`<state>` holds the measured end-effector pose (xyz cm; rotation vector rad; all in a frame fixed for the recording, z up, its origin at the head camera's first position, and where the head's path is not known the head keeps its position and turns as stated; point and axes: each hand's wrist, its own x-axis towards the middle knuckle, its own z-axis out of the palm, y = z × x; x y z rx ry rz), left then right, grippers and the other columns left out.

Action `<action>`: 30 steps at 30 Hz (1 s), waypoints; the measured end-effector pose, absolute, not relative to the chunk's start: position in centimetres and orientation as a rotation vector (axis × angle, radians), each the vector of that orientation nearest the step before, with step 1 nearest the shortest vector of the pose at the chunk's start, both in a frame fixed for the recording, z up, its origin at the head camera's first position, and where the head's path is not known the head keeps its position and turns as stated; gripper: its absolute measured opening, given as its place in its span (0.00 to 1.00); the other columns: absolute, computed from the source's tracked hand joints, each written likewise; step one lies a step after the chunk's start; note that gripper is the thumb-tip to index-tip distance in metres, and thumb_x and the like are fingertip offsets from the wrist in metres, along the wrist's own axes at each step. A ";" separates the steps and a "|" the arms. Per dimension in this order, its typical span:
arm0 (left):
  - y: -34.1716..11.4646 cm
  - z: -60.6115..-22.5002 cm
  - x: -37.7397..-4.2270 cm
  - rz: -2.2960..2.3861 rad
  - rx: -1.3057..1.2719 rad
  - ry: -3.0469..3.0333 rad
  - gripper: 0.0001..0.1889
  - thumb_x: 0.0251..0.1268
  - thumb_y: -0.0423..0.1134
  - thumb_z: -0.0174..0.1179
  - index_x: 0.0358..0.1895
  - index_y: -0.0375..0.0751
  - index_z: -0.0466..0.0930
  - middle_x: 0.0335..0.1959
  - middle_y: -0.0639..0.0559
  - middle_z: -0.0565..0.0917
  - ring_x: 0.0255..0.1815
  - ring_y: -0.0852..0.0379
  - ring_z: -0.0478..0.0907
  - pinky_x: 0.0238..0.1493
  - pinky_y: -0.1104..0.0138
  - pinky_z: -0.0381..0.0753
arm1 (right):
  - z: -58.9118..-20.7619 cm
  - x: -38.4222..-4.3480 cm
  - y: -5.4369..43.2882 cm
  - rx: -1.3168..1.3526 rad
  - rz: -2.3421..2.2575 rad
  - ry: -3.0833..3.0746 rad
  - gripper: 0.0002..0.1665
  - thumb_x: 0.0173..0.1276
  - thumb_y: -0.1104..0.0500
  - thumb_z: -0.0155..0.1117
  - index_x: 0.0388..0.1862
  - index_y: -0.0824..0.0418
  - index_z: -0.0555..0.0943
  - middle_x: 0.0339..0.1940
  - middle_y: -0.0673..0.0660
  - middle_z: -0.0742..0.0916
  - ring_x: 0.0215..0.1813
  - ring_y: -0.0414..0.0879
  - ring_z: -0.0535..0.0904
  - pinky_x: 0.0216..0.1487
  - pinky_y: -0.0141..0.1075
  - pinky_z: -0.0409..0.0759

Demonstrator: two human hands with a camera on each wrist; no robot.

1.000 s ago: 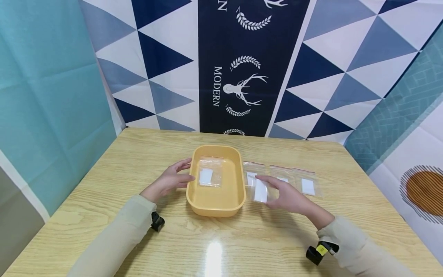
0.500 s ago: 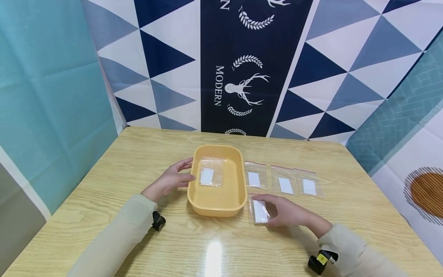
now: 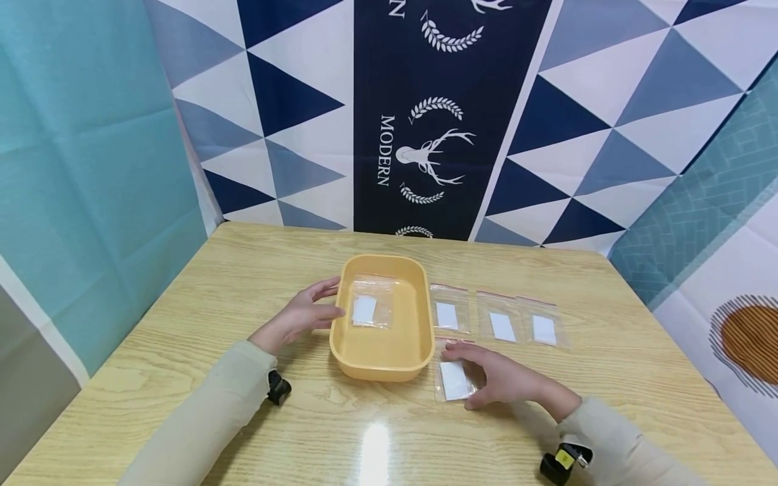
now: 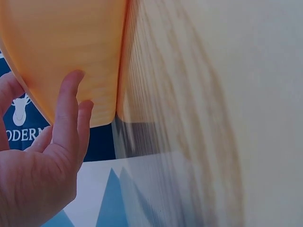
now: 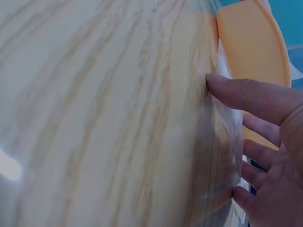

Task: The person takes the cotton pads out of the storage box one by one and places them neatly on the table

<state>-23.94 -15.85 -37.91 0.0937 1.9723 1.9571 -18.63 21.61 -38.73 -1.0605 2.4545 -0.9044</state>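
Presently we note the nearest plastic bag (image 3: pixel 454 381) flat on the desk (image 3: pixel 310 432), just left of the nearer right hand (image 3: pixel 507 374), long axis running away from us, beside the tray (image 3: pixel 379 369). Both hands open, fingers loose; left hand (image 3: pixel 300 314) at the tray's left wall. Right fingers hide the bag's right edge; pressure unclear.
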 end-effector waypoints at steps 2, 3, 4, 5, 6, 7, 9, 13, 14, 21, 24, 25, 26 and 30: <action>-15.9 -38.0 -24.0 1.955 0.099 1.973 0.40 0.58 0.26 0.61 0.73 0.44 0.52 0.68 0.39 0.58 0.55 0.41 0.73 0.49 0.57 0.80 | -38.8 -18.7 21.6 -1.055 -0.897 2.451 0.44 0.48 0.55 0.76 0.64 0.65 0.69 0.67 0.68 0.66 0.69 0.67 0.53 0.66 0.61 0.49; -15.9 -38.0 -24.0 1.954 0.101 1.974 0.40 0.58 0.26 0.61 0.73 0.44 0.52 0.68 0.39 0.58 0.55 0.41 0.73 0.49 0.57 0.80 | -38.8 -18.7 21.7 -1.050 -0.894 2.451 0.45 0.47 0.54 0.76 0.64 0.65 0.69 0.67 0.69 0.66 0.69 0.67 0.52 0.66 0.62 0.49; -15.9 -38.0 -24.0 1.955 0.102 1.973 0.40 0.58 0.26 0.61 0.73 0.44 0.52 0.68 0.39 0.58 0.55 0.42 0.73 0.49 0.57 0.80 | -38.8 -18.7 21.7 -1.046 -0.896 2.446 0.45 0.47 0.53 0.76 0.64 0.65 0.69 0.68 0.69 0.65 0.69 0.68 0.52 0.65 0.63 0.48; -15.9 -38.1 -24.0 1.957 0.100 1.971 0.40 0.58 0.26 0.61 0.73 0.44 0.52 0.68 0.39 0.58 0.55 0.42 0.73 0.49 0.57 0.80 | -38.8 -18.7 21.8 -1.042 -0.896 2.444 0.46 0.47 0.52 0.76 0.64 0.65 0.69 0.68 0.69 0.64 0.69 0.68 0.51 0.65 0.64 0.47; -15.9 -38.1 -24.0 1.960 0.099 1.968 0.40 0.58 0.26 0.61 0.73 0.44 0.52 0.68 0.39 0.58 0.55 0.42 0.73 0.49 0.57 0.80 | -38.9 -18.7 21.8 -1.027 -0.900 2.439 0.47 0.46 0.51 0.76 0.64 0.65 0.69 0.69 0.69 0.64 0.70 0.67 0.50 0.65 0.64 0.46; -15.9 -38.1 -24.0 1.962 0.099 1.966 0.40 0.58 0.26 0.61 0.73 0.44 0.52 0.68 0.39 0.58 0.55 0.41 0.73 0.49 0.57 0.80 | -38.9 -18.7 21.9 -1.021 -0.901 2.437 0.48 0.46 0.50 0.76 0.64 0.65 0.69 0.69 0.69 0.63 0.70 0.67 0.50 0.65 0.64 0.46; -15.8 -38.1 -24.0 1.968 0.096 1.963 0.40 0.58 0.26 0.61 0.72 0.44 0.52 0.68 0.39 0.58 0.56 0.41 0.73 0.49 0.57 0.80 | -38.9 -18.7 22.0 -1.013 -0.905 2.433 0.49 0.45 0.48 0.77 0.65 0.64 0.68 0.70 0.68 0.62 0.70 0.67 0.49 0.66 0.63 0.46; -15.8 -38.2 -24.0 1.974 0.096 1.961 0.40 0.58 0.26 0.60 0.72 0.43 0.52 0.68 0.38 0.58 0.57 0.41 0.72 0.49 0.57 0.80 | -38.9 -18.7 22.0 -1.032 -0.910 2.429 0.50 0.44 0.46 0.76 0.65 0.64 0.69 0.70 0.68 0.62 0.70 0.67 0.49 0.66 0.62 0.48; -15.8 -38.2 -24.0 1.973 0.098 1.962 0.40 0.58 0.26 0.60 0.72 0.43 0.52 0.68 0.38 0.58 0.57 0.41 0.72 0.49 0.57 0.80 | -38.9 -18.7 22.0 -1.039 -0.909 2.430 0.50 0.44 0.46 0.76 0.65 0.64 0.69 0.70 0.68 0.62 0.70 0.67 0.50 0.66 0.62 0.49; -15.8 -38.1 -24.0 1.972 0.107 1.959 0.40 0.58 0.26 0.60 0.73 0.43 0.52 0.68 0.38 0.58 0.55 0.41 0.73 0.49 0.57 0.80 | -38.4 -18.8 22.1 -1.012 -0.929 2.478 0.50 0.44 0.46 0.77 0.65 0.64 0.68 0.67 0.64 0.68 0.69 0.65 0.55 0.64 0.63 0.53; -15.8 -38.1 -23.9 1.968 0.103 1.960 0.40 0.58 0.26 0.61 0.73 0.43 0.52 0.68 0.39 0.58 0.55 0.41 0.73 0.49 0.57 0.80 | -38.0 -18.9 22.0 -0.963 -0.962 2.498 0.49 0.45 0.47 0.77 0.65 0.63 0.68 0.66 0.62 0.70 0.68 0.63 0.58 0.64 0.62 0.56; -15.8 -38.1 -23.9 1.968 0.100 1.959 0.40 0.58 0.26 0.61 0.73 0.43 0.52 0.68 0.39 0.58 0.55 0.41 0.73 0.49 0.57 0.80 | -37.8 -19.0 21.9 -0.954 -0.974 2.502 0.48 0.46 0.48 0.77 0.65 0.63 0.69 0.65 0.62 0.71 0.67 0.63 0.59 0.63 0.62 0.58; -15.9 -38.0 -23.9 1.967 0.097 1.962 0.40 0.58 0.26 0.61 0.73 0.43 0.52 0.68 0.39 0.58 0.55 0.41 0.73 0.49 0.57 0.80 | -37.6 -19.1 21.9 -0.950 -0.982 2.508 0.47 0.46 0.48 0.77 0.64 0.63 0.69 0.65 0.62 0.71 0.67 0.63 0.60 0.63 0.61 0.59; -15.9 -37.9 -24.0 1.964 0.091 1.968 0.40 0.57 0.27 0.61 0.73 0.43 0.52 0.68 0.39 0.58 0.55 0.41 0.73 0.48 0.57 0.80 | -36.8 -19.6 21.5 -0.934 -1.010 2.522 0.43 0.48 0.53 0.76 0.63 0.62 0.70 0.63 0.61 0.73 0.65 0.61 0.64 0.62 0.59 0.64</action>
